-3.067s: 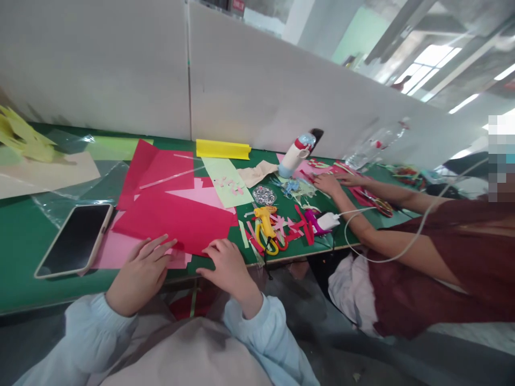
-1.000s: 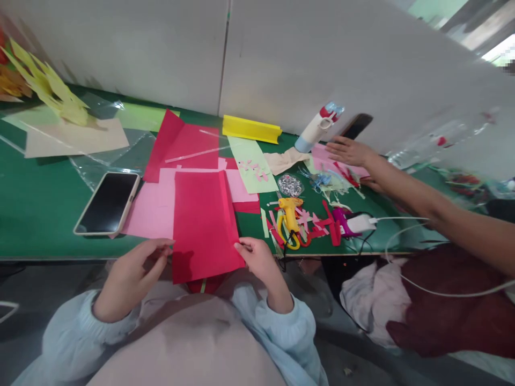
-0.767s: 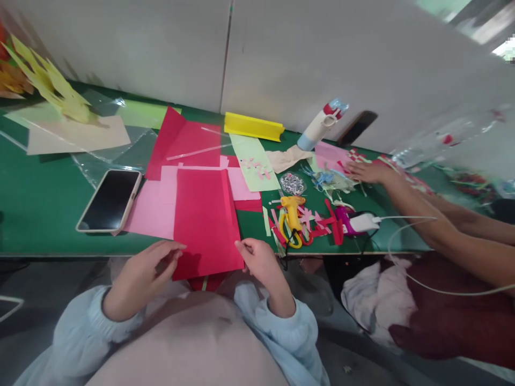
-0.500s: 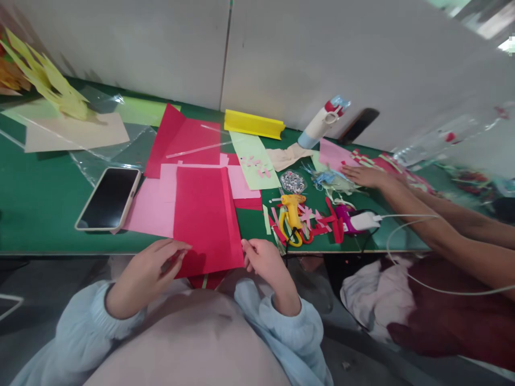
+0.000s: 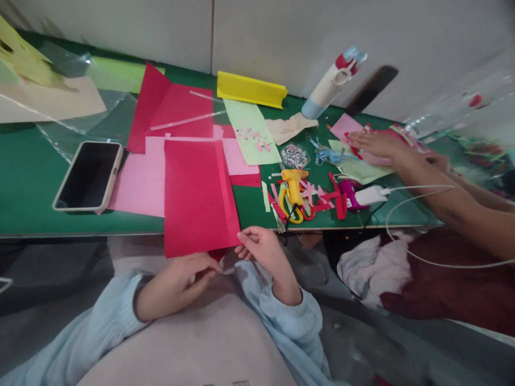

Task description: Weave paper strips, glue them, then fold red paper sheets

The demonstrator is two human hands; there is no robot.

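"Where was the red sheet (image 5: 195,198)?"

"Left of the glue gun (image 5: 294,182), its near end jutting past the table's (image 5: 24,217) edge and its body hiding part of the pink paper (image 5: 137,185)."

"And the hands?"

"The right hand (image 5: 263,249), nearer than the gun and slightly left, had thumb and fingers closed on the sheet's near corner; its lower fingers were partly hidden. The left hand (image 5: 181,279), farther left of the gun, was just beside the sheet's near edge, thumb and forefinger narrowly apart. I couldn't tell whether they held anything."

"What else was unclear?"

"Under the gun, the scissors (image 5: 283,203) showed handles, the blades mostly covered. Well right of it, a co-worker's hand (image 5: 372,145) covered part of some craft paper, and a clear bottle (image 5: 485,102) blurred, cut off by the frame."
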